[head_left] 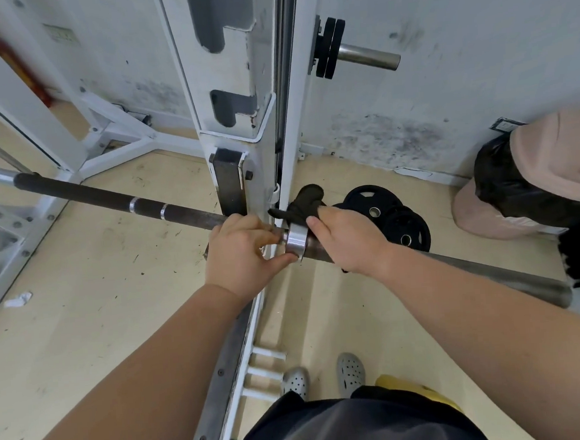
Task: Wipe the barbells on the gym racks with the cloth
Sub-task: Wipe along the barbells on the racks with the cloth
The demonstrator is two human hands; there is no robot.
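A dark barbell (pixel 108 198) runs from the left across the white rack upright (pixel 237 127) and ends in a steel sleeve (pixel 491 271) at the right. My left hand (pixel 241 254) grips the shaft just left of the shiny collar (pixel 297 241). My right hand (pixel 345 240) wraps a dark cloth (pixel 306 201) around the sleeve right beside the collar; part of the cloth sticks up behind my fingers.
Black weight plates (pixel 388 216) lie on the floor behind the sleeve. A pink bin with a black bag (pixel 526 182) stands at the right wall. A plate peg (pixel 366 56) juts from the rack above. My feet in grey clogs (pixel 350 370) stand beside the rack base.
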